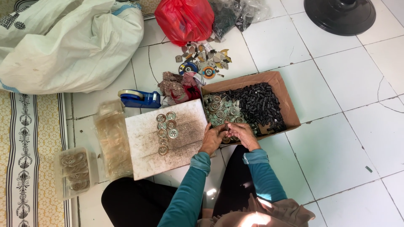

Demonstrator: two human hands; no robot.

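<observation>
Both hands, left hand (212,138) and right hand (243,135), close together on a small part (226,127) at the near edge of the cardboard box (290,105). A slip may drop it among the metal discs (221,110) and be lost.

I see teal sleeves (191,193) above black trousers (139,201), and a brown cardboard box (286,96) holding black cylinders (261,103) and silvery-green discs (221,110). A stained white board (185,126) carries grey-green discs (166,130), with a blue tape dispenser (141,99) just beyond it. Far off lie a red bag (185,19) and a white sack (67,46); at left, a yellow mat (25,147) shows black-and-white patterned stripes.
</observation>
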